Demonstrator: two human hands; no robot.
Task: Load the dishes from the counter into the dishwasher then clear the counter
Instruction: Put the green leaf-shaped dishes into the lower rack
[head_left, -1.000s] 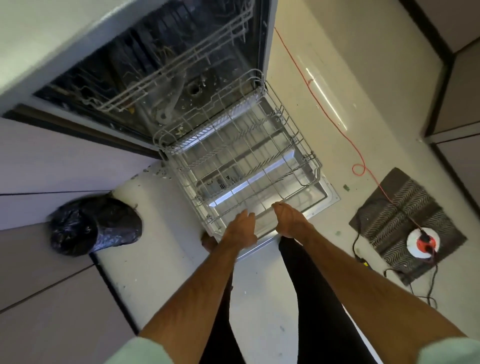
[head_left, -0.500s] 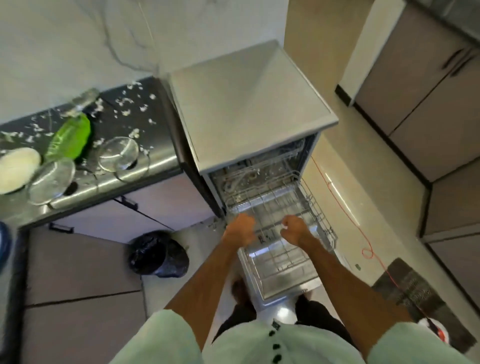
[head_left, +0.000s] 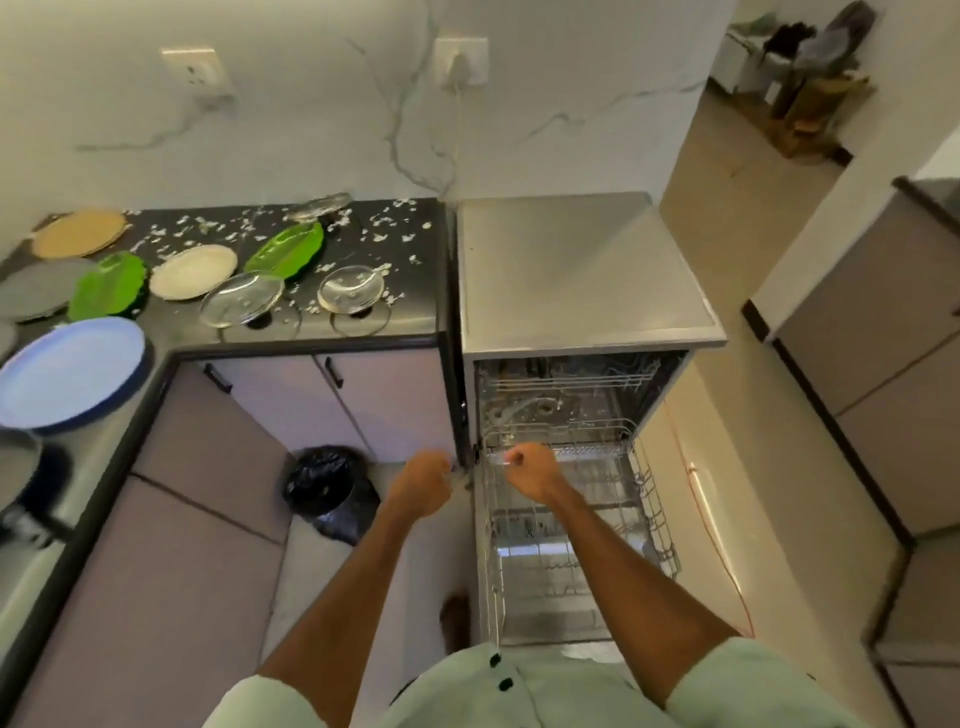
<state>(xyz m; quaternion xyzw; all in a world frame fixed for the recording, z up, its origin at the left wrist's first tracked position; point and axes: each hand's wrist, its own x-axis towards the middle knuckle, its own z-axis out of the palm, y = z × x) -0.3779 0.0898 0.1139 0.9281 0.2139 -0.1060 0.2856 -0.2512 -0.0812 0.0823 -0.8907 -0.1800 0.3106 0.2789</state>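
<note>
The dishwasher (head_left: 582, 270) stands open at the right end of the dark counter (head_left: 311, 332), its lower wire rack (head_left: 576, 525) pulled out over the lowered door and holding no dishes. My left hand (head_left: 421, 480) and my right hand (head_left: 530, 470) hover in front of me with fingers curled and nothing in them. The right hand is over the rack's rear left corner, the left hand just left of the machine. On the counter lie a blue plate (head_left: 72, 371), two green leaf-shaped dishes (head_left: 106, 286) (head_left: 285, 249), a cream plate (head_left: 192, 271) and two glass lids (head_left: 241, 299) (head_left: 350, 288).
A tan plate (head_left: 78, 233), a grey plate (head_left: 36, 288) and a third glass lid (head_left: 319, 205) sit further back among scattered white scraps. A black-bagged bin (head_left: 332, 491) stands on the floor left of the dishwasher. An orange cable (head_left: 696, 493) runs along the floor to its right.
My view has risen from looking down at the rack to the counter and the whole dishwasher. Both hands have let go of the rack's front edge and lifted away, curled.
</note>
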